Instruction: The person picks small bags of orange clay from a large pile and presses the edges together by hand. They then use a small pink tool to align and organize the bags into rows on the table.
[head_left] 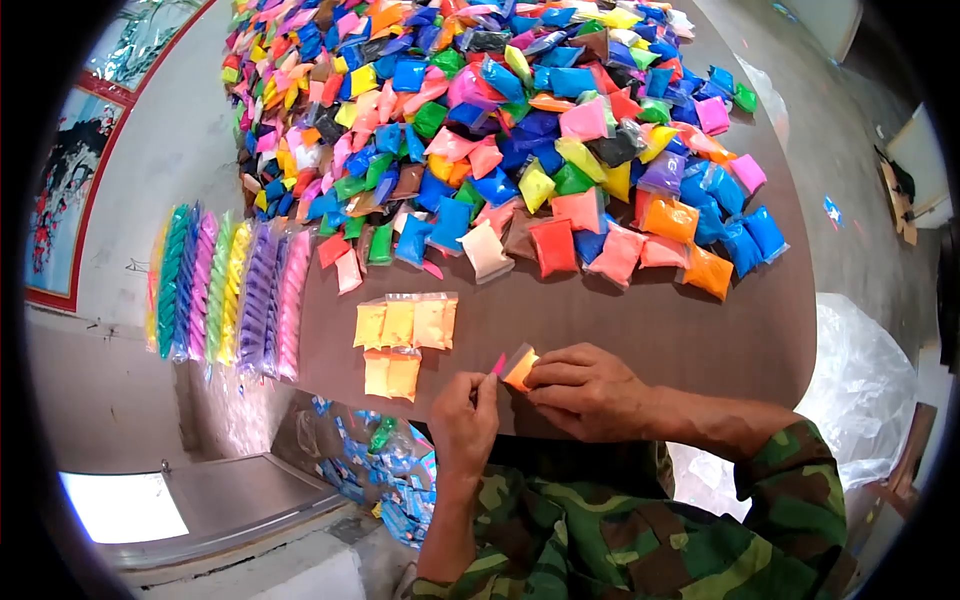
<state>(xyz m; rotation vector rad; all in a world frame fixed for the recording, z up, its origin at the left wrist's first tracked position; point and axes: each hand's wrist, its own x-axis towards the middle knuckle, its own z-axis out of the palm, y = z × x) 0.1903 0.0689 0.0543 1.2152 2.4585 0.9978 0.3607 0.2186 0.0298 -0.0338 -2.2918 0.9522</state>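
Holding orange packet (519, 369), right hand (588, 392); left hand (465, 418) at pink piece (499, 364) (heap (500, 130) beyond).

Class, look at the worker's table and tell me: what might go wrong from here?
The orange packet in the right hand could slip off the table, being held close to its near edge. The left hand might nudge the lower row of pale orange packets beside it. Loosely heaped packets may slide into the working space.
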